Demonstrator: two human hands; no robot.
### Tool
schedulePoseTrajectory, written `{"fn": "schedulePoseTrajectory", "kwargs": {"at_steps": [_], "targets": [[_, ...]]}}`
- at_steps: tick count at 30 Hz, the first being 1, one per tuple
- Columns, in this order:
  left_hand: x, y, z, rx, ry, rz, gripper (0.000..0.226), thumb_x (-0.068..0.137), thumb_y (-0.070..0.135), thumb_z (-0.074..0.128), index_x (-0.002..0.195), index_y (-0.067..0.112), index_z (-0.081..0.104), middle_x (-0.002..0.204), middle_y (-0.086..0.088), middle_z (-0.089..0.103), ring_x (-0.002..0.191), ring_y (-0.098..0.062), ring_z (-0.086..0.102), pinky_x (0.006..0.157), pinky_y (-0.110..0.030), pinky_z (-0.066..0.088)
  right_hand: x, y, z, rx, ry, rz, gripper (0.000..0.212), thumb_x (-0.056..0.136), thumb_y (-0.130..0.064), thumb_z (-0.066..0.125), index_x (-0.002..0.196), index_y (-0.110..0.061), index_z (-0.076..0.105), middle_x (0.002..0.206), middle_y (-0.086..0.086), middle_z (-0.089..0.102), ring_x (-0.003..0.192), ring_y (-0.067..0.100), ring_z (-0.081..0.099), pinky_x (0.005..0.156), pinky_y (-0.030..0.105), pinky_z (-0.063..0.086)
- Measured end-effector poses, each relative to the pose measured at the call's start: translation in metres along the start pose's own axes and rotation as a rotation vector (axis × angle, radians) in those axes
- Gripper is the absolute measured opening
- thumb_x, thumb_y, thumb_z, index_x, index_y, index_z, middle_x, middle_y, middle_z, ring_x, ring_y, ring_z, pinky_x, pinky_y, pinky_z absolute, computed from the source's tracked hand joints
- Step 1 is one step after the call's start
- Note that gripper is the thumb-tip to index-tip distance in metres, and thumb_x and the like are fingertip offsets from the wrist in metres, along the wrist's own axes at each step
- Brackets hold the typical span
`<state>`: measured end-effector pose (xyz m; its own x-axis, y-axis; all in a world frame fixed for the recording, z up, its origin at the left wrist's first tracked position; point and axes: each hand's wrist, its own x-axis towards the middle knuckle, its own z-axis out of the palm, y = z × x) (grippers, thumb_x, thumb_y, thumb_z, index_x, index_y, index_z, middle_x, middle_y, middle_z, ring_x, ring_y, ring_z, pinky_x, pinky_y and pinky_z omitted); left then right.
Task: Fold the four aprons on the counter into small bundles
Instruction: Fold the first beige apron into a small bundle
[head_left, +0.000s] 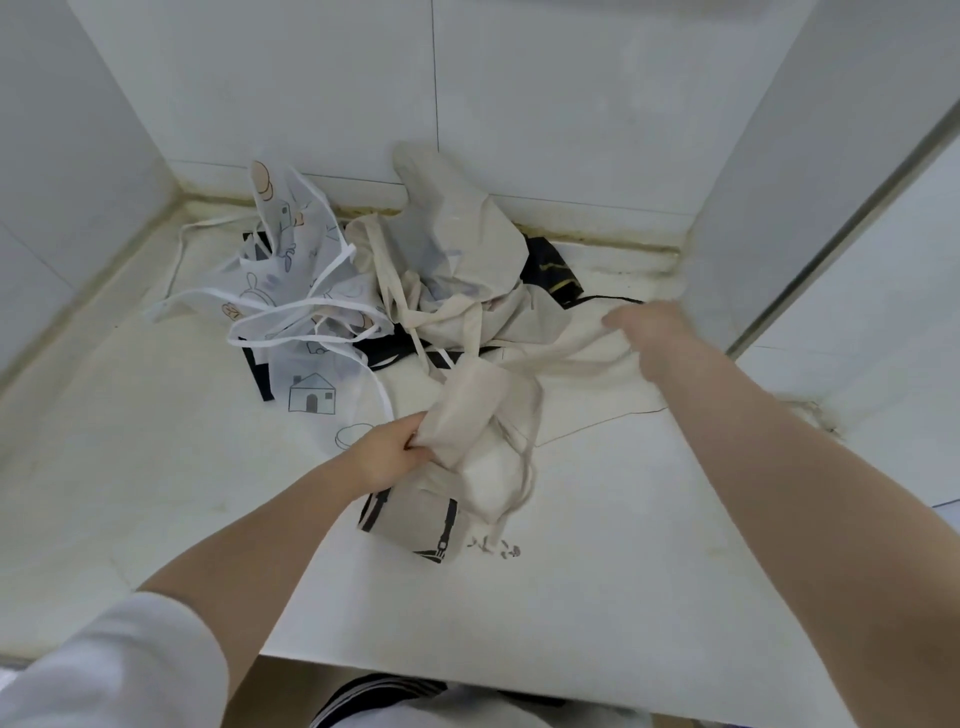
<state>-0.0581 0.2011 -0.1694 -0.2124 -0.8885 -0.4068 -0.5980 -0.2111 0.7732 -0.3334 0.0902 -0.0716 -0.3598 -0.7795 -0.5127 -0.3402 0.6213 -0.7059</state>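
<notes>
You've got the white bench (597, 545) with the aprons heaped at the back, cream apron (467, 260) over the black one (550, 270) beside the see-through printed one (306, 291), your left hand (387, 457) curled round a cream fold, right hand (649, 332) too blurry to call.

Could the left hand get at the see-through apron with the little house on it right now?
Probably not at once: the left hand grips beige cloth. The see-through apron lies uncovered just beyond it on the counter, so once freed, the way looks open.
</notes>
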Motion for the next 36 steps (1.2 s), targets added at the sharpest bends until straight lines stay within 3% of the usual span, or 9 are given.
{"fn": "schedulePoseTrajectory", "kwargs": {"at_steps": [2, 5, 10, 14, 20, 22, 26, 30, 36], "targets": [[0.003, 0.007, -0.003, 0.201, 0.013, 0.089, 0.042, 0.094, 0.015, 0.05, 0.132, 0.033, 0.047, 0.109, 0.011, 0.064, 0.102, -0.012, 0.058, 0.085, -0.022, 0.042, -0.01, 0.0, 0.015, -0.32, 0.08, -0.435, 0.091, 0.078, -0.03, 0.073, 0.149, -0.018, 0.017, 0.148, 0.011, 0.028, 0.138, 0.027, 0.024, 0.108, 0.04, 0.03], [0.006, 0.023, -0.006, 0.429, 0.043, 0.209, 0.046, 0.093, 0.013, 0.048, 0.135, 0.032, 0.046, 0.106, 0.001, 0.067, 0.097, -0.022, 0.059, 0.082, -0.031, 0.046, -0.038, -0.006, 0.044, -0.732, -0.344, -1.089, 0.07, 0.072, -0.044, 0.072, 0.135, -0.024, 0.047, 0.137, 0.002, 0.047, 0.134, 0.028, 0.033, 0.109, 0.039, 0.026], [0.012, 0.044, -0.013, 0.752, 0.033, 0.298, 0.03, 0.091, 0.01, 0.043, 0.119, 0.013, 0.055, 0.097, -0.015, 0.064, 0.091, -0.035, 0.058, 0.069, -0.036, 0.042, -0.064, -0.002, 0.081, -1.621, -0.367, -1.355, 0.061, 0.081, -0.053, 0.06, 0.134, -0.026, 0.046, 0.136, -0.001, 0.049, 0.145, 0.021, 0.009, 0.109, 0.054, -0.019], [0.016, 0.039, -0.018, 0.807, 0.095, 0.241, 0.043, 0.093, 0.015, 0.04, 0.134, 0.026, 0.046, 0.107, -0.013, 0.064, 0.097, -0.034, 0.059, 0.071, -0.035, 0.044, -0.063, -0.006, 0.082, -1.575, -0.268, -1.283, 0.014, 0.091, -0.024, 0.049, 0.102, -0.021, 0.059, 0.101, 0.002, 0.063, 0.113, 0.022, 0.054, 0.115, 0.046, -0.003], [0.027, 0.032, -0.033, 0.444, 0.267, -0.064, 0.046, 0.094, 0.029, 0.046, 0.138, 0.019, 0.035, 0.12, -0.011, 0.06, 0.106, -0.032, 0.056, 0.08, -0.032, 0.044, -0.054, -0.011, 0.063, -1.403, -0.113, -1.175, 0.02, 0.094, -0.02, 0.049, 0.112, -0.012, 0.054, 0.115, 0.003, 0.055, 0.109, 0.023, 0.055, 0.112, 0.045, 0.017], [0.032, 0.032, -0.034, 0.374, 0.228, -0.124, 0.041, 0.096, 0.026, 0.042, 0.136, 0.017, 0.04, 0.122, -0.012, 0.058, 0.107, -0.032, 0.055, 0.079, -0.027, 0.04, -0.058, -0.005, 0.067, -1.235, -0.18, -1.171, 0.021, 0.097, -0.024, 0.046, 0.111, -0.008, 0.05, 0.114, 0.007, 0.052, 0.094, 0.028, 0.056, 0.085, 0.037, 0.037], [0.04, 0.035, -0.028, -0.005, 0.246, -0.142, 0.027, 0.098, 0.017, 0.04, 0.118, 0.014, 0.059, 0.112, -0.011, 0.062, 0.094, -0.025, 0.056, 0.075, -0.026, 0.042, -0.063, 0.005, 0.079, -1.23, -0.139, -1.127, 0.015, 0.098, -0.01, 0.042, 0.113, -0.007, 0.038, 0.108, 0.013, 0.046, 0.051, 0.02, 0.034, 0.045, 0.031, 0.02], [0.038, 0.051, -0.034, -0.763, 0.278, -0.236, 0.028, 0.098, 0.01, 0.041, 0.099, 0.023, 0.065, 0.102, -0.007, 0.066, 0.079, -0.017, 0.062, 0.059, -0.027, 0.052, -0.073, 0.008, 0.08, -1.279, -0.157, -1.107, 0.031, 0.092, -0.003, 0.042, 0.122, -0.008, 0.036, 0.112, 0.012, 0.045, 0.065, 0.026, 0.041, 0.052, 0.034, 0.027], [0.03, 0.067, -0.042, -1.104, 0.168, -0.242, 0.026, 0.096, 0.002, 0.038, 0.093, 0.005, 0.063, 0.083, -0.012, 0.066, 0.062, -0.018, 0.066, 0.048, -0.024, 0.054, -0.076, 0.017, 0.08, -1.332, -0.125, -1.114, 0.061, 0.091, -0.044, 0.052, 0.143, -0.02, 0.028, 0.125, 0.005, 0.04, 0.088, 0.028, 0.059, 0.06, 0.031, 0.037]]}}
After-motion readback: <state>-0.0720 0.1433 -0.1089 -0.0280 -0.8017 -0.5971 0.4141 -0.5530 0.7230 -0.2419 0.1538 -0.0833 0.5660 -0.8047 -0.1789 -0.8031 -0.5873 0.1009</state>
